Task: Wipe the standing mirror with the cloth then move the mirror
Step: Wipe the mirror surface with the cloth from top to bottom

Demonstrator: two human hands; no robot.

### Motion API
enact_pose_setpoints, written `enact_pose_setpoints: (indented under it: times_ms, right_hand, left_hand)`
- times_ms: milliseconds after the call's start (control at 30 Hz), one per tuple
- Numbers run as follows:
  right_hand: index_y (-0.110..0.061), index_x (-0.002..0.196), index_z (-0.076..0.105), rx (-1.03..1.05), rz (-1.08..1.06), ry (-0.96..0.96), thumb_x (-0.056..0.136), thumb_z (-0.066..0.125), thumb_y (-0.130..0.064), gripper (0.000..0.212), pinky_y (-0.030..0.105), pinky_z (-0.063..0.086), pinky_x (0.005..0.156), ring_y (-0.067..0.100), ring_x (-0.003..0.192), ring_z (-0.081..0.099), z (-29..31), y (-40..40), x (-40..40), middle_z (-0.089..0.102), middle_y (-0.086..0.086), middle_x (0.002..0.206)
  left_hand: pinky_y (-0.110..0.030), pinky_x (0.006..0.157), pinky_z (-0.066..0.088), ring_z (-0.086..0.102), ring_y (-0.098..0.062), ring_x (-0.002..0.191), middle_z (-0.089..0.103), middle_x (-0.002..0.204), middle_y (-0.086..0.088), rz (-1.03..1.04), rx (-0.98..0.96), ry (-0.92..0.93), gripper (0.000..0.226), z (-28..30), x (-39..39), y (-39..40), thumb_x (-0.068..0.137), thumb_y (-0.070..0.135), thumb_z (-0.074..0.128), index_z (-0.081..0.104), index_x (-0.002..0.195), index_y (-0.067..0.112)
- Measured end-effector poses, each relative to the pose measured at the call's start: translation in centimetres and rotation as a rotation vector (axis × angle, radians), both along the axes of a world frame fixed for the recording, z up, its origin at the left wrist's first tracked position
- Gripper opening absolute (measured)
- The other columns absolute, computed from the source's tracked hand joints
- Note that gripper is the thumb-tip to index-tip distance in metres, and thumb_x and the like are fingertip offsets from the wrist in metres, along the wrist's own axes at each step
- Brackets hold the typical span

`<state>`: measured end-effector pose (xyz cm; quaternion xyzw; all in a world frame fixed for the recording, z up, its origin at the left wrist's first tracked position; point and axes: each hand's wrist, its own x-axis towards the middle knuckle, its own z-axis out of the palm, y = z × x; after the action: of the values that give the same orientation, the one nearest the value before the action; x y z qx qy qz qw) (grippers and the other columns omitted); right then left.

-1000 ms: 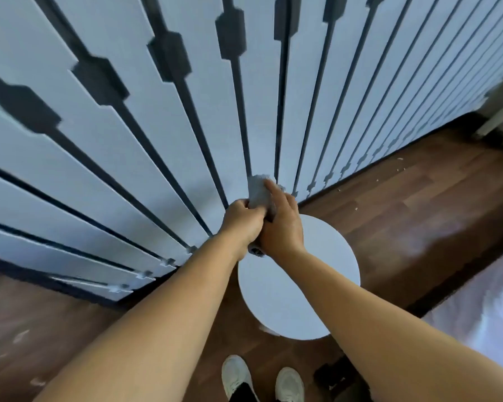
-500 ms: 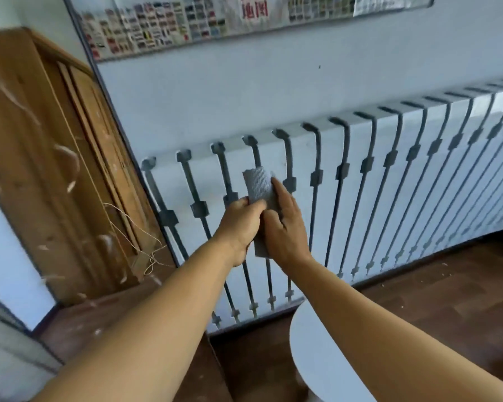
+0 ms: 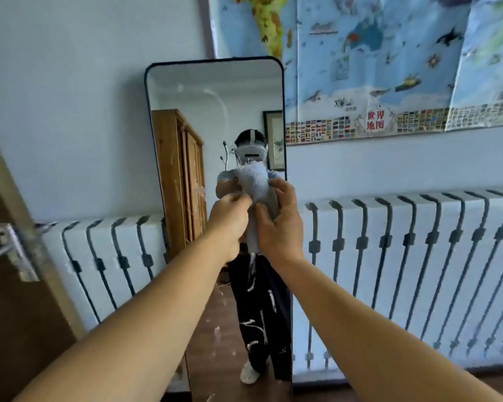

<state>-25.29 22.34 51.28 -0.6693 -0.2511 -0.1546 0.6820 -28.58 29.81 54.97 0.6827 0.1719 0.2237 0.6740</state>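
A tall standing mirror (image 3: 212, 91) with a thin black frame leans against the pale blue wall, in front of a white radiator cover. Its glass reflects a person with a headset and a wooden wardrobe. A grey folded cloth (image 3: 254, 184) is held up in front of the mirror's middle. My left hand (image 3: 228, 224) pinches its left edge and my right hand (image 3: 282, 224) wraps its right side. I cannot tell whether the cloth touches the glass.
A white radiator cover (image 3: 418, 256) with dark vertical bars runs along the wall on both sides of the mirror. A world map poster (image 3: 389, 62) hangs at the upper right. A brown door (image 3: 21, 314) with a metal handle (image 3: 12, 250) stands at the left.
The view has swung up from the floor and a round white table to the wall, bringing the mirror into view. Both hands kept hold of the cloth and rose with it.
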Motion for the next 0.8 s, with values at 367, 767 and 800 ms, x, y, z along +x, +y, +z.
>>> enact_pose_setpoints:
  times_ms: [367,767,800]
  right_hand:
    - [-0.027,0.123,0.057,0.056,0.125,-0.306,0.086,0.064,-0.010,0.042,-0.002,0.025,0.093,-0.023,0.114,0.035,3.9,9.1,-1.4,0.047,-0.021,0.126]
    - [-0.024,0.126,0.056,0.086,0.083,-0.455,0.088,0.051,-0.024,0.038,0.035,0.037,0.106,0.011,0.124,0.043,9.7,17.9,8.9,0.049,-0.009,0.129]
    - [-0.024,0.124,0.057,0.097,0.085,-0.473,0.089,0.052,-0.020,0.036,0.036,0.039,0.104,0.013,0.123,0.044,10.1,18.7,9.9,0.051,-0.009,0.128]
  left_hand:
    - [-0.038,0.083,0.054,0.069,-0.027,0.096,0.074,0.100,-0.015,0.073,-0.138,-0.077,0.020,4.5,-3.6,8.0,0.095,0.025,0.054,0.070,0.090,0.014]
    - [-0.032,0.069,0.053,0.068,-0.025,0.089,0.074,0.099,-0.011,0.192,-0.062,-0.187,0.020,10.1,6.1,15.9,0.091,0.029,0.056,0.072,0.089,0.016]
    - [-0.029,0.065,0.050,0.068,-0.024,0.086,0.074,0.099,-0.011,0.204,-0.048,-0.213,0.022,10.3,6.7,16.6,0.092,0.031,0.055,0.071,0.091,0.015]
